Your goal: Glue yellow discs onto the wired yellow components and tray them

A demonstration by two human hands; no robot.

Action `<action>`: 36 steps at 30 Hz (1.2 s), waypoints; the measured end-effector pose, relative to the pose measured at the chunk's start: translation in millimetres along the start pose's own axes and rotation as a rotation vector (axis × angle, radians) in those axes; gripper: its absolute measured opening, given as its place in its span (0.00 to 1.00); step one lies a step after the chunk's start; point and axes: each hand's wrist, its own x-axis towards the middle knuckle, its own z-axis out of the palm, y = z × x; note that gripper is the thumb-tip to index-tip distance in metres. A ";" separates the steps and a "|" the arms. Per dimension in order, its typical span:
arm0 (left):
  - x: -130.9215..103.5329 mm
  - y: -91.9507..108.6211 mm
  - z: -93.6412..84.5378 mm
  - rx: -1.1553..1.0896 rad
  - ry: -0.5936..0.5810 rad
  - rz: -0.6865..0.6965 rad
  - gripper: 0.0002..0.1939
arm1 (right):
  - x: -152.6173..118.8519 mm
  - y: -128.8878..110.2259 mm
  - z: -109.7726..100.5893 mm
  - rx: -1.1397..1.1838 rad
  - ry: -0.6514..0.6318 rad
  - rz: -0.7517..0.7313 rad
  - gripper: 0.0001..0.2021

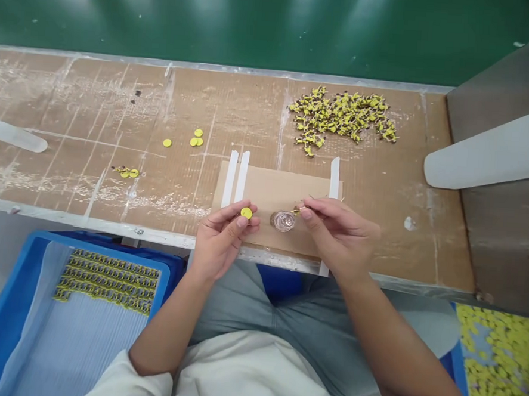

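My left hand (221, 238) pinches a round yellow disc (246, 213) between thumb and fingers, above the left part of a taped cardboard sheet (287, 184). My right hand (340, 232) is closed on a small yellow and dark piece (296, 211), its details too small to make out. That piece is beside the rim of a small clear glass container (283, 221), which stands between my two hands near the table's front edge.
Many small yellow and dark pieces (341, 115) lie heaped at the back. Loose yellow discs (197, 141) are at the left. A blue crate (29, 303) holds rows of pieces; yellow discs (500, 368) fill another at the lower right. A white-covered bar (487, 149) juts from the right.
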 end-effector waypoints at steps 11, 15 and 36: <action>-1.5 -0.4 -0.2 -0.017 -0.021 0.001 0.12 | -2.2 1.2 0.3 -0.029 -0.012 -0.068 0.09; -1.4 -0.3 0.6 -0.009 -0.003 -0.005 0.14 | -2.5 0.8 0.2 -0.018 -0.039 -0.082 0.10; -1.7 -0.3 -0.4 -0.028 -0.010 -0.021 0.14 | -4.5 1.5 -1.6 -0.083 -0.081 -0.113 0.11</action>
